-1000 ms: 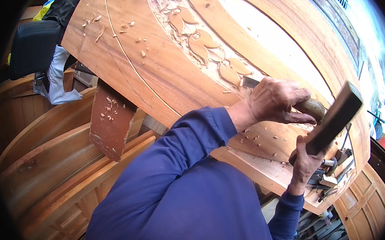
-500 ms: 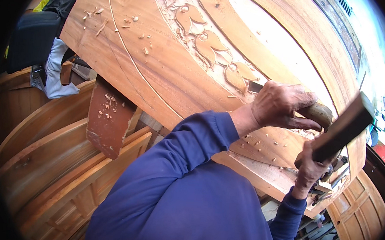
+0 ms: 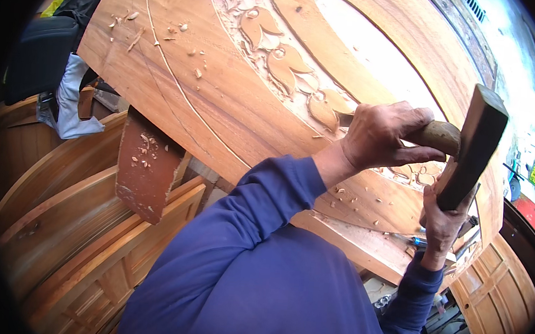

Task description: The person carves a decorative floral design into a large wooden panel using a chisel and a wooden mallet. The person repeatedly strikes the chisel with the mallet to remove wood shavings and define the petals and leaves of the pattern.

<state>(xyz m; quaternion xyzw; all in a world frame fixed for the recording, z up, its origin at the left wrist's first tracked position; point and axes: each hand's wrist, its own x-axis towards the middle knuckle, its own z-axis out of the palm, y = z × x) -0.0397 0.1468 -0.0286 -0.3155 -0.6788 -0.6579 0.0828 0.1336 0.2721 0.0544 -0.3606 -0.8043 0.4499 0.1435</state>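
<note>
**Carving a leaf band: where a blow could go astray**

Driving a chisel (image 3: 434, 135) into the carved leaf band (image 3: 287, 63) is the work in hand. The tool lies low across the big wooden panel (image 3: 222, 102), its rounded wooden handle toward the person's right and its blade tip hidden under the fingers, close to the last cut leaf. The left hand (image 3: 378, 137) is closed round the chisel just ahead of the handle end, fingers wrapped over the shaft. The right hand (image 3: 444, 219) is clenched on the lower part of a squared wooden mallet (image 3: 473, 147), whose head stands just beside the chisel's handle end, near or touching it; which of the two cannot be told.

The left fingers sit very near the struck end, so I judge that a blow landing off-centre could glance onto the knuckles. A heavy stroke, or a chisel angle that is too steep, could push the edge past the outline and tear out a finished petal. Loose wood chips (image 3: 165, 29) lie scattered over the panel; one under the blade could tip it sideways. The panel overhangs a reddish wooden block (image 3: 146, 165) and stacked curved frames (image 3: 60, 202), so a hard strike might jolt it. More tools (image 3: 408, 239) lie on the lower ledge by the right wrist, where a sleeve could brush them off.
</note>
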